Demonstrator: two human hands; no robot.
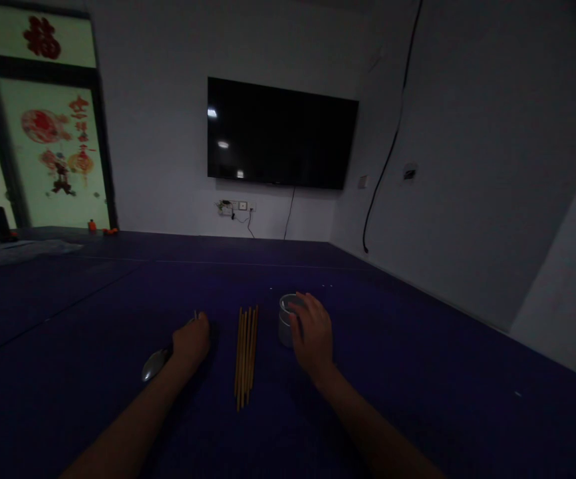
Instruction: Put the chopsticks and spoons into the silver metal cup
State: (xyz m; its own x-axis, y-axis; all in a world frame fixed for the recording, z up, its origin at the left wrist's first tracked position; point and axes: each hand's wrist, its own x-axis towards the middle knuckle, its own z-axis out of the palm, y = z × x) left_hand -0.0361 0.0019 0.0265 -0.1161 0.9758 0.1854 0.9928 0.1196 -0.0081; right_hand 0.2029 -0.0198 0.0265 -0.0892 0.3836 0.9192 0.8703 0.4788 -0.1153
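Note:
My left hand [191, 339] is closed around the handle of a metal spoon [154, 365]. The spoon's bowl points down and to the left, close to the dark blue surface, and a thin tip shows above my fingers. To the right, my right hand [314, 331] curls round the right side of a clear cup [285, 326], with its fingers over the rim and the thumb in front. The cup stands upright, partly hidden by that hand. Between my hands lies a row of several wooden chopsticks [245, 356], roughly parallel and pointing away from me.
The dark blue surface [398, 399] stretches to the walls. Small orange objects [92, 225] and a crumpled pale sheet [23, 250] lie at the far left. A black cable [382, 174] hangs down the right wall. A television [281, 133] is mounted on the far wall.

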